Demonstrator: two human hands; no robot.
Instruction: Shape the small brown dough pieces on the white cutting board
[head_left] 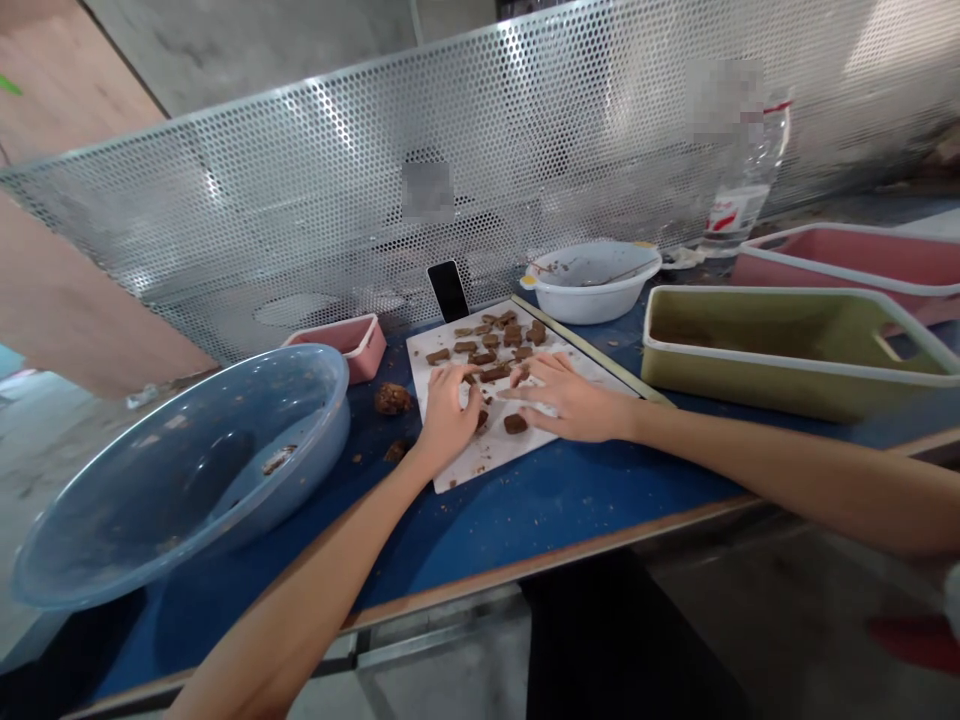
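Note:
Several brown clay-like pieces [514,335] lie on a white board [469,465] in front of me, many in rows towards its far end. My left hand [450,412] rests over the board's left side, thumb and index finger apart. A dark brown lump partly shows beside the left thumb. Over the right side, my right hand [574,400] is spread with its fingers pointing left, close to a brown strip [495,374]. A separate brown block [515,424] sits just below the right fingers. Whether the fingertips touch any piece is hard to tell.
A large blue basin [315,470] and a small pink bin [367,350] stand left, near a rough brown lump [392,399]. A phone [448,292] leans behind the board. At right are a white basin [592,300], green bin [750,370], pink bin [847,250] and bottle [739,210].

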